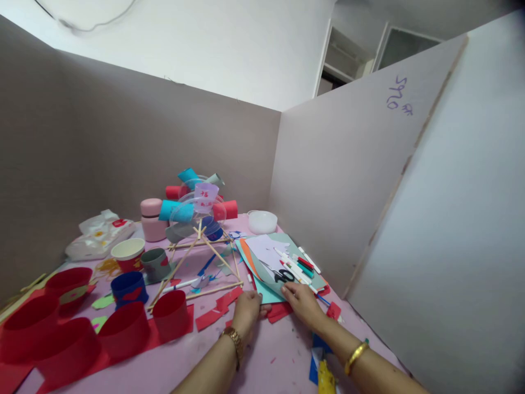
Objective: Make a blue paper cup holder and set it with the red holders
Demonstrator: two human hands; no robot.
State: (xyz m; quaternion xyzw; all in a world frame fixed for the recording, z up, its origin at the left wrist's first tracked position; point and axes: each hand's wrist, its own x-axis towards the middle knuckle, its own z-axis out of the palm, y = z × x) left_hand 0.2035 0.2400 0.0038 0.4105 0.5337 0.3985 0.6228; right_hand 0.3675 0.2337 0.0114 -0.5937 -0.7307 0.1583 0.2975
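Note:
My left hand (pixel 247 310) rests on the pink table, fingers curled over a red paper piece (pixel 279 312) by the edge of a teal sheet (pixel 266 293). My right hand (pixel 301 302) lies on the stack of coloured paper sheets (pixel 266 254), fingers stretched toward black-handled scissors (pixel 284 275). Several marker pens (pixel 299 266) lie on the stack just beyond. Both wrists wear gold bands.
A wheel model of wooden sticks and paper cups (pixel 199 210) stands centre. Red paper rings (pixel 123 330), a blue cup (pixel 129 288), a grey cup (pixel 156 264), a pink bottle (pixel 152 220), a white bowl (pixel 262 221) and scraps cover the table (pixel 262 361). Board walls enclose it.

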